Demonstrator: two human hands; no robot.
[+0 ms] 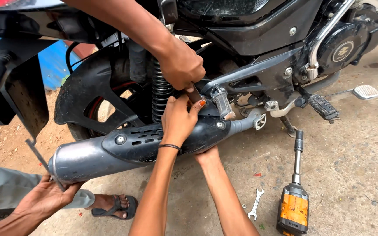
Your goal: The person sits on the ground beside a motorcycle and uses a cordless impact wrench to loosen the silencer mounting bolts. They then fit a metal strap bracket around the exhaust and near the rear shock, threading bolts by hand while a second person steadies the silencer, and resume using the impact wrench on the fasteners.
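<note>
Left hand [178, 118], black band at the wrist, laid against the exhaust pipe [110, 153], thumb and fingers pinched narrow on a small brown part [194, 94] at its 12 o'clock. Right hand [206, 154] at 5 o'clock from the left, tucked beneath the pipe's underside (fingers hidden, so grip impossible to tell). Co-worker's hand [180, 65] reaching down from 12 o'clock, touching the same brown part. Second co-worker's hand [44, 199] out at 8 o'clock, cupping the pipe's tail end. Coil spring [160, 89] at 10 o'clock. Spanner [255, 203] and orange power wrench [294, 205] on the ground [351, 175] at 4 o'clock.
</note>
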